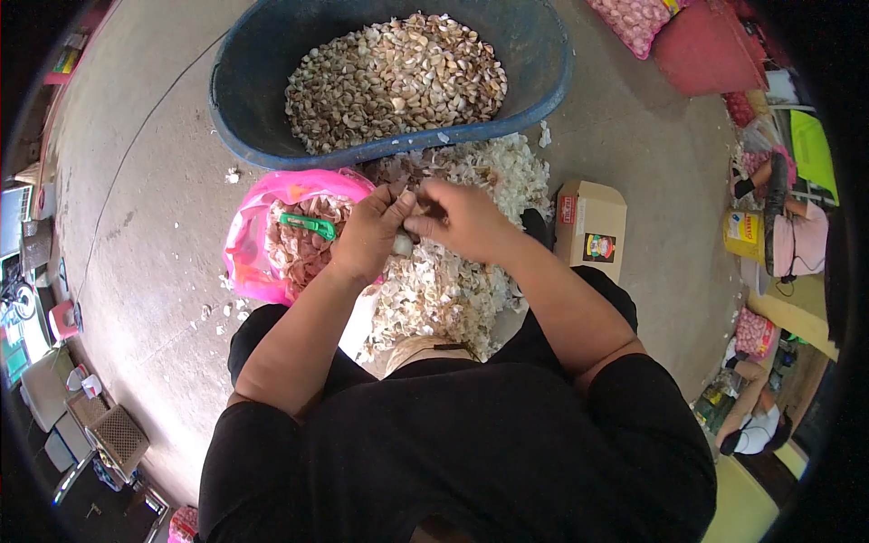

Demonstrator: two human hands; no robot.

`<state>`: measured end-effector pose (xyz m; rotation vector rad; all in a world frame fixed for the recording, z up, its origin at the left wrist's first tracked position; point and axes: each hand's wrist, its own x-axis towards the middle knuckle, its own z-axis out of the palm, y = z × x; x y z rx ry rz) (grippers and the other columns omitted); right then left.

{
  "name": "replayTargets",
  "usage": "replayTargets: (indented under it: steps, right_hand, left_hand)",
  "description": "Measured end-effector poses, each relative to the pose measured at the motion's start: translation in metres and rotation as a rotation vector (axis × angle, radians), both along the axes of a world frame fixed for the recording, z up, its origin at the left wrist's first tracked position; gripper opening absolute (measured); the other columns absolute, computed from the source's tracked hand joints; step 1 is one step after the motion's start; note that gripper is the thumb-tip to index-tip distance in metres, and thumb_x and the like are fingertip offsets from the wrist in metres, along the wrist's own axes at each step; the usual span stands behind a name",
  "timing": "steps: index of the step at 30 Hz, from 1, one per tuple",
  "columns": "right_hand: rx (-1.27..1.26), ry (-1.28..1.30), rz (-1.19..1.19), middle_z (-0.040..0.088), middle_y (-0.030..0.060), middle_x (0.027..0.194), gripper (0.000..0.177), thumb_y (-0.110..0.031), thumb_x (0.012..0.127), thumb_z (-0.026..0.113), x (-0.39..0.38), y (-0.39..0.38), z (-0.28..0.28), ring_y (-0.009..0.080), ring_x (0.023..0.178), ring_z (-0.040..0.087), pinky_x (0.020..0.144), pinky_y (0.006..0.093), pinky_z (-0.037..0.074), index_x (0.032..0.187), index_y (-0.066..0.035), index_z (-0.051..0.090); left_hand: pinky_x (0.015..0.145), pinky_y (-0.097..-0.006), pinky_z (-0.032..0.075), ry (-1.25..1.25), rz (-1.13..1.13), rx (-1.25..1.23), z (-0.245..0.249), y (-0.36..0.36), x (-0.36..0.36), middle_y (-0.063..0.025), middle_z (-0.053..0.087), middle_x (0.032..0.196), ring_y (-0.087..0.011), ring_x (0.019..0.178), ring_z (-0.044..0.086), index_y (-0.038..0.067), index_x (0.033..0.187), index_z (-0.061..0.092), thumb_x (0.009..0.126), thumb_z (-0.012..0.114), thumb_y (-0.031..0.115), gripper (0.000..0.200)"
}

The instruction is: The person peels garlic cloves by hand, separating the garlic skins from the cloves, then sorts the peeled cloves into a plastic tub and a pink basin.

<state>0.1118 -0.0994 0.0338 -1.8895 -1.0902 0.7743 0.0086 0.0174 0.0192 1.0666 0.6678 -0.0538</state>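
Observation:
My left hand (369, 233) is closed around a pale garlic clove (403, 243), which shows below the fingers. Close against it, my right hand (471, 222) has its thumb and fingers pinched together; what lies between them is too small to make out. Beside my left hand is a pink plastic bag (244, 244) holding dry garlic skins (303, 258). A green utility knife (308, 224) rests on those skins. Beneath my hands, a heap of whitish garlic skins (434, 303) spreads between my legs. Ahead stands a large dark blue tub (244, 100) with many unpeeled garlic cloves (398, 81).
A cardboard box (597, 222) stands at my right knee. At upper right, a pink mesh sack of garlic (629, 23) lies next to a red container (711, 50). Other people (801, 240) sit along the right side. Wicker seats (118, 439) stand at far left.

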Motion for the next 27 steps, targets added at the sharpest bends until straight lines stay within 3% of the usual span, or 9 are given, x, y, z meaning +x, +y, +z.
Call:
replayTargets:
  steps: [3, 9, 12, 15, 17, 18, 21, 24, 27]
  right_hand:
    - [0.027, -0.221, 0.080, 0.055, 0.0163, 0.068, 0.030, -0.031, 0.074, 0.057, -0.005, -0.004, -0.014, 0.0349, 0.064, 0.053, 0.055, 0.0416, 0.041, 0.068, -0.003, 0.048]
    - [0.017, -0.316, 0.093, 0.052, 0.0150, 0.059, 0.022, -0.020, 0.074, 0.055, -0.016, -0.011, -0.012, 0.0338, 0.060, 0.052, 0.053, 0.0422, 0.040, 0.061, -0.003, 0.048]
    - [-0.087, -0.174, 0.104, 0.055, 0.0162, 0.068, 0.014, -0.016, 0.074, 0.054, -0.010, -0.013, -0.013, 0.0339, 0.061, 0.054, 0.054, 0.0414, 0.042, 0.067, -0.004, 0.052]
    - [-0.306, -0.485, 0.107, 0.056, 0.0180, 0.081, 0.014, -0.016, 0.074, 0.054, 0.003, -0.026, -0.037, 0.0346, 0.066, 0.055, 0.060, 0.0390, 0.045, 0.080, -0.003, 0.054]
    - [-0.156, -0.416, -0.057, 0.056, 0.0166, 0.086, 0.020, -0.019, 0.077, 0.052, 0.002, -0.025, -0.051, 0.0328, 0.070, 0.057, 0.063, 0.0387, 0.046, 0.088, -0.002, 0.053]
    - [-0.080, -0.379, -0.126, 0.056, 0.0159, 0.088, 0.022, -0.020, 0.078, 0.051, 0.001, -0.022, -0.055, 0.0320, 0.072, 0.057, 0.065, 0.0385, 0.047, 0.092, -0.002, 0.052]
    - [-0.202, 1.220, -0.545, 0.057, 0.0110, 0.084, 0.029, -0.030, 0.084, 0.044, -0.007, -0.008, -0.042, 0.0271, 0.076, 0.058, 0.069, 0.0409, 0.046, 0.093, -0.004, 0.050]
    - [-0.182, 1.479, -0.526, 0.056, 0.0076, 0.082, 0.035, -0.039, 0.086, 0.037, -0.019, -0.006, -0.050, 0.0235, 0.073, 0.058, 0.068, 0.0423, 0.047, 0.091, -0.007, 0.051]
    - [-0.181, 1.546, -0.575, 0.056, 0.0075, 0.080, 0.035, -0.039, 0.087, 0.035, -0.025, -0.006, -0.066, 0.0230, 0.070, 0.057, 0.068, 0.0403, 0.047, 0.087, -0.009, 0.051]
  left_hand:
    - [0.048, -0.0188, 0.038, -0.010, -0.086, -0.035, -0.004, 0.003, -0.003, -0.0006, 0.052, 0.069, -0.0064, 0.056, 0.047, 0.003, 0.087, 0.049, 0.085, 0.048, 0.022, 0.019]
    - [0.049, -0.0195, 0.038, -0.061, -0.061, 0.128, -0.014, -0.006, -0.004, -0.0005, 0.051, 0.069, -0.0073, 0.056, 0.047, 0.004, 0.085, 0.049, 0.085, 0.049, 0.020, 0.016]
    - [0.048, -0.0199, 0.039, -0.003, -0.045, 0.100, -0.012, -0.004, -0.002, -0.0007, 0.051, 0.069, -0.0080, 0.056, 0.047, 0.003, 0.086, 0.050, 0.085, 0.049, 0.019, 0.016]
    - [0.049, -0.0199, 0.039, 0.047, 0.018, -0.011, -0.011, 0.001, 0.001, -0.0010, 0.051, 0.068, -0.0082, 0.055, 0.047, 0.003, 0.089, 0.050, 0.085, 0.048, 0.018, 0.016]
    - [0.049, -0.0223, 0.040, 0.038, 0.027, -0.056, -0.010, 0.002, 0.001, -0.0040, 0.053, 0.067, -0.0104, 0.054, 0.049, 0.002, 0.094, 0.052, 0.084, 0.048, 0.015, 0.017]
    - [0.049, -0.0237, 0.041, 0.049, -0.060, 0.132, -0.006, -0.001, 0.001, -0.0051, 0.054, 0.067, -0.0114, 0.054, 0.050, 0.002, 0.094, 0.052, 0.084, 0.048, 0.015, 0.018]
    - [0.052, -0.0291, 0.043, -0.005, -0.240, 0.621, -0.021, -0.013, -0.005, -0.0101, 0.056, 0.069, -0.0158, 0.057, 0.054, 0.002, 0.097, 0.054, 0.083, 0.047, 0.016, 0.020]
    - [0.058, -0.0385, 0.046, 0.097, -0.598, 1.030, -0.013, -0.020, -0.008, -0.0191, 0.058, 0.074, -0.0301, 0.063, 0.058, 0.003, 0.103, 0.049, 0.080, 0.050, 0.025, 0.032]
    - [0.066, -0.0420, 0.045, 0.184, -0.704, 0.984, -0.004, -0.018, -0.013, -0.0216, 0.058, 0.079, -0.0350, 0.075, 0.057, 0.007, 0.106, 0.044, 0.080, 0.048, 0.028, 0.033]
